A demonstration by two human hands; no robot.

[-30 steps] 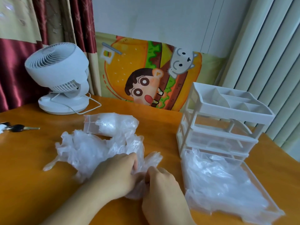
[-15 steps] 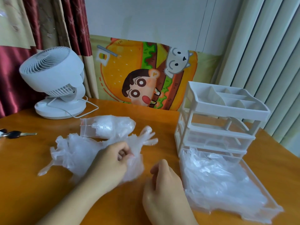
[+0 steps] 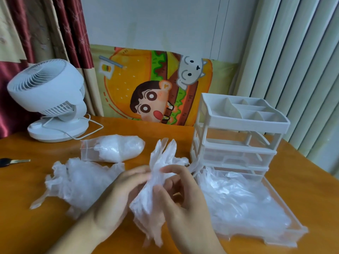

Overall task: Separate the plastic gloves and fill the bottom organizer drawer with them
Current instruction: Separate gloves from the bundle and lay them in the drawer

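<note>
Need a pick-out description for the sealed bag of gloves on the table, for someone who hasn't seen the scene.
Start at the white desk fan at the table's back left; the bag of gloves lies just in front and to the right of its base. Unlike the loose glove heap nearer the person and the glove in the hands, it is a smooth, closed clear pouch with white gloves packed inside.

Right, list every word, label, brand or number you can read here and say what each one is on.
No text can be read.
Cartoon burger cloth: pictures only, and the small flag drawn on it shows a burger, no letters.
White fan: no marking visible.
White organizer: no label visible.
Clear bag of gloves: a red mark at its edge, too small to read.
</note>
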